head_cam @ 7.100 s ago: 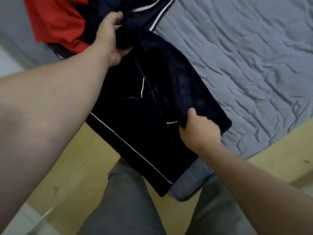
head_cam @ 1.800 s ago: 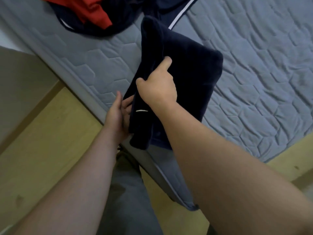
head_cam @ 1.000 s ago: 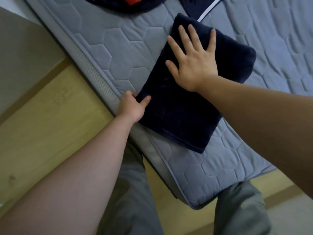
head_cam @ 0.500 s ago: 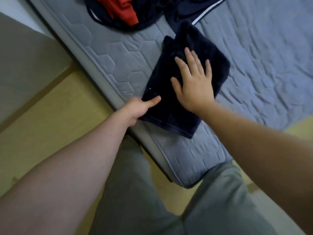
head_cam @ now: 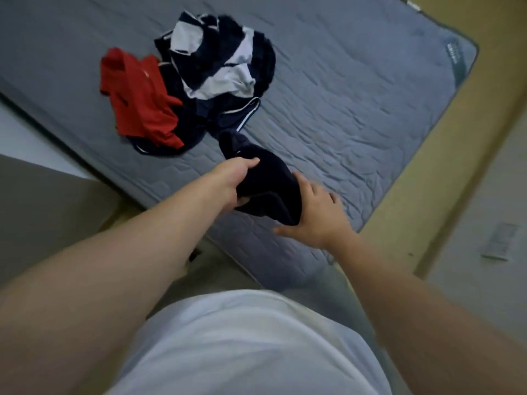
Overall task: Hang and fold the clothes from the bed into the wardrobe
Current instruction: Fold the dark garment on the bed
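The left hand [head_cam: 239, 181] gripped the folded dark cloth [head_cam: 268, 178] over the bed [head_cam: 356, 109]; the right hand [head_cam: 313, 215], fingers open, touched its right side; next it likely needed carrying flat to the wardrobe.

A small white flat object [head_cam: 500, 244] lies on the pale floor [head_cam: 484, 178].

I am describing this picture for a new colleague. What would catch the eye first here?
First, the folded navy garment at the centre, near the edge of the mattress: the left hand grips it and the right hand rests open against its side. Next, the bright red garment lies crumpled beside a navy-and-white garment, further up the bed.
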Demonstrator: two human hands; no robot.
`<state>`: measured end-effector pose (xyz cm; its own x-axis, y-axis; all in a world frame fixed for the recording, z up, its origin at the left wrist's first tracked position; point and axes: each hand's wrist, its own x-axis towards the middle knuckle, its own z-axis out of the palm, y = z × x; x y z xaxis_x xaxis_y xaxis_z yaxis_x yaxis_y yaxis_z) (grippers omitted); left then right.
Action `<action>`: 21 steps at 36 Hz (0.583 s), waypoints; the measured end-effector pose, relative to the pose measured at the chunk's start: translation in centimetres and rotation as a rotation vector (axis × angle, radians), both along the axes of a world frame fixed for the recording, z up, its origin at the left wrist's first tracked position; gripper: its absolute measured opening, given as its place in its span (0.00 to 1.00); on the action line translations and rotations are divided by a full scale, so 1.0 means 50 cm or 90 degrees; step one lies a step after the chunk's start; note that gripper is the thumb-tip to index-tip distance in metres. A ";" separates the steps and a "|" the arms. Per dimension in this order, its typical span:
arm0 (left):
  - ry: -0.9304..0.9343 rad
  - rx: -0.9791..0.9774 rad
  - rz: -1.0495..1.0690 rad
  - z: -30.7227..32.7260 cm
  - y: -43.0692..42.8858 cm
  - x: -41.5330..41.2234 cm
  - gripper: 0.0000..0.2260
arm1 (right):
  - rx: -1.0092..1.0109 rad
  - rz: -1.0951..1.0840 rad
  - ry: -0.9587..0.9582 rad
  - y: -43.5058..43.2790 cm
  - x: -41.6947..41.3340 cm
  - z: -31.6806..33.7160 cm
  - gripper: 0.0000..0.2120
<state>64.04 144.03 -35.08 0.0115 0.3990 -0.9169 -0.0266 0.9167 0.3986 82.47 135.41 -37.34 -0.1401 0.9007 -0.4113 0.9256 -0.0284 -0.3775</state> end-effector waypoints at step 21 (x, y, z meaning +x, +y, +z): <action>-0.073 0.218 0.567 0.397 -0.655 -0.163 0.08 | 0.323 0.623 0.102 -0.176 -0.224 0.395 0.17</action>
